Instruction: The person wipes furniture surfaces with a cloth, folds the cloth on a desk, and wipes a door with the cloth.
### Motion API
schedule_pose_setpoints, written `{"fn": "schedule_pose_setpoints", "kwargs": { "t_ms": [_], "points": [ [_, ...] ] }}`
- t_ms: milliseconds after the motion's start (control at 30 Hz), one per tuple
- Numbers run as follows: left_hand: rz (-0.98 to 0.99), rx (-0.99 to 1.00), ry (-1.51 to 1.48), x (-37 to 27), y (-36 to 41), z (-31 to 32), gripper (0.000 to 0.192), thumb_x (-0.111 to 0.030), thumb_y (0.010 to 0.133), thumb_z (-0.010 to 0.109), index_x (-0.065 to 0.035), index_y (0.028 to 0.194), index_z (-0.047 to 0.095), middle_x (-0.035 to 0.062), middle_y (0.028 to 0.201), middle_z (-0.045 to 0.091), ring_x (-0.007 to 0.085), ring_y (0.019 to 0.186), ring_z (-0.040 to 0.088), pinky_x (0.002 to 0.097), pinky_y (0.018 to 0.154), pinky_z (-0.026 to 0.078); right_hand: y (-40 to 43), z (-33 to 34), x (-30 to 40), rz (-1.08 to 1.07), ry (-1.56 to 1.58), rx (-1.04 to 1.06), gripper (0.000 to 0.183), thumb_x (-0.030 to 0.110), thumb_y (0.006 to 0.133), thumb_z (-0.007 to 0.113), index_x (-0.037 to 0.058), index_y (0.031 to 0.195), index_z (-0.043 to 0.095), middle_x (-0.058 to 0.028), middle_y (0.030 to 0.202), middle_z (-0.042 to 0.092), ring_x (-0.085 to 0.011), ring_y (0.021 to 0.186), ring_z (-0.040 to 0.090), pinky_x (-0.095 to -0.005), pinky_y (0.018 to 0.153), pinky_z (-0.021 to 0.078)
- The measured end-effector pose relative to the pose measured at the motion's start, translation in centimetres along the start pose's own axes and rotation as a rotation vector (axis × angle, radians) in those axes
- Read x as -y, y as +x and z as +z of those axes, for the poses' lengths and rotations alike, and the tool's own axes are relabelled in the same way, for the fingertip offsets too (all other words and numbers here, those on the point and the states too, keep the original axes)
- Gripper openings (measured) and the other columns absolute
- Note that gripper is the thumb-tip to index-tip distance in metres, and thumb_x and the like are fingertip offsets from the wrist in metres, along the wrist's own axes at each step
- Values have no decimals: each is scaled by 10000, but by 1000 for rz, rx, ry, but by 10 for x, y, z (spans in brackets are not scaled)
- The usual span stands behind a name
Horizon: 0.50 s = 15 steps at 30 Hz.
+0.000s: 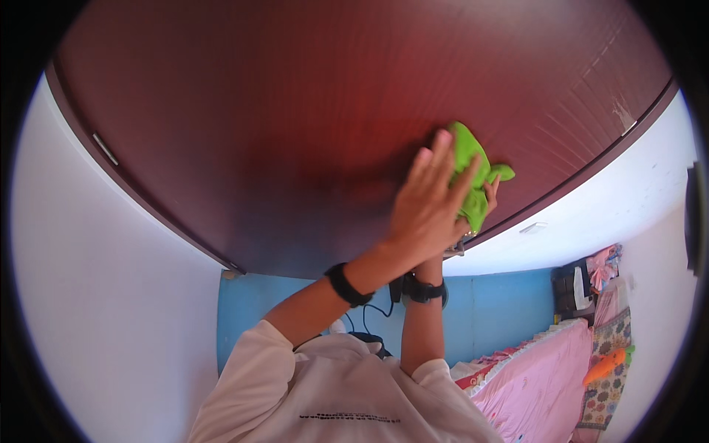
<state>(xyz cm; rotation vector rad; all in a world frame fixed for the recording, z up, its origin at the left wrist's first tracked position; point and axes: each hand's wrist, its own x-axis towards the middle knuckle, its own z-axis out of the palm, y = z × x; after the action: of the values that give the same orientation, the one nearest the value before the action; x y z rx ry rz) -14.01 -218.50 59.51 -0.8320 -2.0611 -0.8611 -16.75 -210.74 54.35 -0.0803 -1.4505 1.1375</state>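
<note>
A bright green cloth (471,191) lies bunched against a dark reddish-brown wooden door (310,127), toward its right edge. My left hand (424,205) is at the cloth's left side, its fingers spread and pointing up the door. It partly covers the cloth, and the thumb crosses over it. Behind it, my right hand (492,194) has its fingers curled around the cloth's lower right part; most of its palm is hidden. Just below the cloth, a metal door handle (457,249) shows in part. Each wrist wears a black band.
Metal hinges (105,148) sit along the door's left edge. White walls (111,266) flank the door, and a blue wall (498,310) stands behind me. At lower right lie a bed with a pink cover (537,382), an orange carrot-shaped plush (605,365) and a patterned mat (601,398).
</note>
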Motion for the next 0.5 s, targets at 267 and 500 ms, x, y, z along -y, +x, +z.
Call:
{"fn": "schedule_pose_setpoints", "kwargs": {
  "t_ms": [267,500],
  "points": [
    [-150,-120,304,124,-59,-174,813,-366,846,637,-48,1497,268,364,1464,250,513,1399,184,592,1114,203,-93,142,105,-450,81,321,221,91,875,576,-23,1064,588,-253,1464,365,-395,1376,329,-475,1130,259],
    [-344,-79,306,200,-164,-219,715,-255,920,597,-23,1495,242,349,1467,240,514,1335,289,522,1082,287,-211,167,110,-441,-8,547,195,90,888,601,45,1075,635,-190,1440,431,-389,1333,405,-491,1107,323]
  ]
}}
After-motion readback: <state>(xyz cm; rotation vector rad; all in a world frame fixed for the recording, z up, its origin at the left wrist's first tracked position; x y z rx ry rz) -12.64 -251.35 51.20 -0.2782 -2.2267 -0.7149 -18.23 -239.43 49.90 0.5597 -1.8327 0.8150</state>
